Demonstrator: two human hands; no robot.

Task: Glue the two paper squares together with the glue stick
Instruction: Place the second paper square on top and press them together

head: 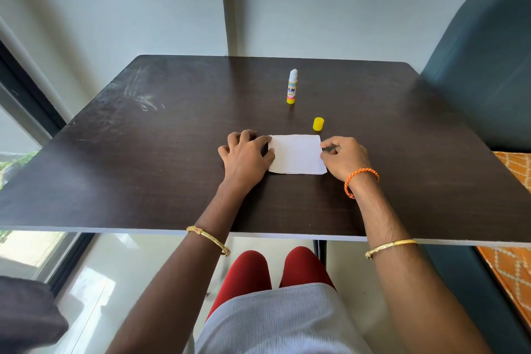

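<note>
- While our two hands rest at either side of the paper [296, 154], the squares look stacked on the dark worktop [172, 152], a second edge peeping along the front; we judge the sheets already laid together and needing a press.
- Our left hand [247, 156] lies flat, fingers spread and thumb on the paper's left edge, holding nothing; our right hand [344, 156] has its grip pinched on the right edge.
- Risk one: if we pull with the right pinch before the glue sets, the top sheet may slide and the edges will part from true. The offset at the front edge suggests they are not quite flush now.
- Risk two: lifting the pinched edge could peel the sheets apart or crease them.
- Risk three: glue squeezed out at the edges could stick the paper to the worktop; we cannot tell whether any has.
- The glue stick [292, 86] stands upright, uncapped, well behind the paper; left open it may dry, and a careless reach could topple it.
- Its yellow cap [318, 124] stands just beyond the paper's far right corner, apart from it.
- Nothing lies between our hands and the stick or cap. A dark chair [482, 66] stands off to the right.
</note>
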